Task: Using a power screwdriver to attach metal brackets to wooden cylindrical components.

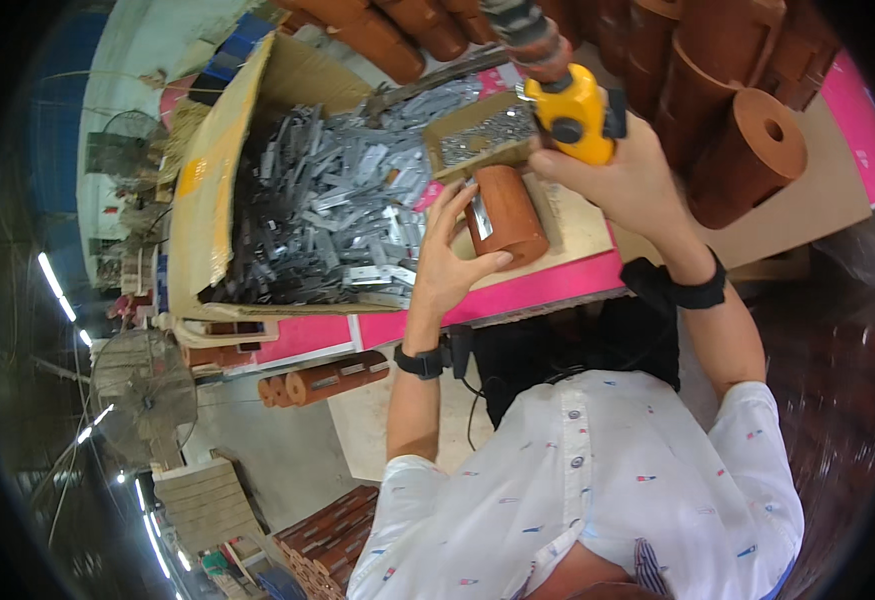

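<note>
Cardboard box [207,220], left of centre, heaped with loose metal pieces [327,200]. Yellow power tool [572,115], upper centre, held by the right hand [639,180]; its fingers close round the handle, partly hidden. Small carton [482,162] of fine metal parts, above centre. Brown cylinder [512,218], mid-frame, held between the left hand's [445,268] thumb and parted fingers. Bright metal plate [483,222] on the cylinder's left side.

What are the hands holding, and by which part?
Right hand: yellow tool, by its nearer end. Left hand: brown cylinder, by its left side and near end.
</note>
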### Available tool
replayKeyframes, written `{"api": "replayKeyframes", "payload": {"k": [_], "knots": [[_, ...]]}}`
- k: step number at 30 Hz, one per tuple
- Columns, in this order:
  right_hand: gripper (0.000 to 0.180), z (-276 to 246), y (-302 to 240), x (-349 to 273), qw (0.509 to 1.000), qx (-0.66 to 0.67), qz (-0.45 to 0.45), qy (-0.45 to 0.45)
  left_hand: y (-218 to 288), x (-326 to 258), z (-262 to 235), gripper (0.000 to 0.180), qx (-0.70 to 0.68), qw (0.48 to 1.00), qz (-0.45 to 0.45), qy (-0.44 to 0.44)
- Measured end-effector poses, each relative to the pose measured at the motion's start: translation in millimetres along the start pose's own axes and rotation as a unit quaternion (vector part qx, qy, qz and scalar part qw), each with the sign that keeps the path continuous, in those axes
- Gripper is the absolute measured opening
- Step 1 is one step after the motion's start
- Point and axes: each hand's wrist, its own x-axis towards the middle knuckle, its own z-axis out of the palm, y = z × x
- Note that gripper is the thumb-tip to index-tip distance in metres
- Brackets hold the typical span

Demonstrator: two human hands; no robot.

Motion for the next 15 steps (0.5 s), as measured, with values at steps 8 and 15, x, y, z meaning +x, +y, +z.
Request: {"api": "replayKeyframes", "payload": {"k": [8,15], "knots": [[0.023,1,2,-9,0.994,0.065,0.067,-0.054,9,-91,-47,0.087,-0.374,0.917,-0.067,0.123],[0.048,-15,47,-11,0.993,0.062,0.040,-0.088,-6,-272,-83,0.096,-0.316,0.872,-0.066,0.367]]}}
